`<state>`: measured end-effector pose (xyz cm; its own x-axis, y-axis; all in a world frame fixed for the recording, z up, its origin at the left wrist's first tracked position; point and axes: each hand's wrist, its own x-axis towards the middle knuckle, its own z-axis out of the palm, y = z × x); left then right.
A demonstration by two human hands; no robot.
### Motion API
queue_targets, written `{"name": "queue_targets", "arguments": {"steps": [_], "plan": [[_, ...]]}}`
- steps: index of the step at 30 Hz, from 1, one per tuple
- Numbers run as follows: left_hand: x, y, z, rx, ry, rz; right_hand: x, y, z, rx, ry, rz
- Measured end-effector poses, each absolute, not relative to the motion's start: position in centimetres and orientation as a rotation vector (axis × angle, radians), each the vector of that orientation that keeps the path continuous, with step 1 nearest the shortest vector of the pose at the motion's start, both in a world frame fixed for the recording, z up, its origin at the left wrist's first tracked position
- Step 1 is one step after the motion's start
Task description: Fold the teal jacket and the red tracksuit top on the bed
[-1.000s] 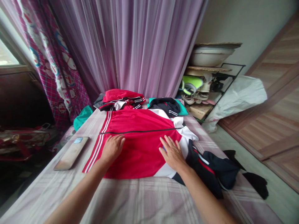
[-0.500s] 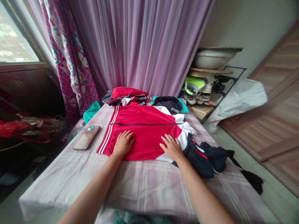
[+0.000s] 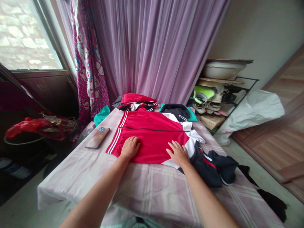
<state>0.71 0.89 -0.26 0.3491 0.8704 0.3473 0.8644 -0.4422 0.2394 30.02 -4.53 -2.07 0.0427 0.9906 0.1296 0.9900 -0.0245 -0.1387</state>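
A red, white and navy track jacket [image 3: 152, 142] lies spread on the table, its zip running crosswise and its striped hem toward the left. My left hand [image 3: 130, 147] rests palm down on the red body near the hem, fingers stretched out. On the red cloth near the white shoulder panel lies my right hand [image 3: 178, 154], flat with its fingers spread. The navy sleeve [image 3: 209, 166] is bunched on the right, past that hand. Neither hand grips the cloth.
A phone [image 3: 98, 138] lies left of the jacket on the checked tablecloth [image 3: 152, 190]. Behind are a red clothes pile [image 3: 139, 99] and a navy and teal pile [image 3: 177, 111]. A shoe rack [image 3: 228, 110] and white sack [image 3: 254, 110] stand right.
The view has shifted, so everything sits a little further right. My left hand's fingers have drawn closer together on the jacket; my right hand stays in nearly the same spot.
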Motion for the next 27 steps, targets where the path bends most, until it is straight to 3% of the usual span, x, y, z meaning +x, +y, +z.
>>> {"name": "queue_targets", "arguments": {"steps": [7, 15, 27], "plan": [[-0.5, -1.9, -0.5, 2.693, 1.341, 0.801, 30.9, -4.3, -2.5, -2.015, -2.037, -0.015], [1.6, -3.1, 0.4, 2.78, 1.153, 0.622, 27.3, -1.2, 1.5, -1.678, -2.063, 0.158], [1.5, -2.5, 0.2, 2.681, 1.131, 0.518, 25.3, -0.8, -1.1, -1.38, -1.979, 0.325]]}}
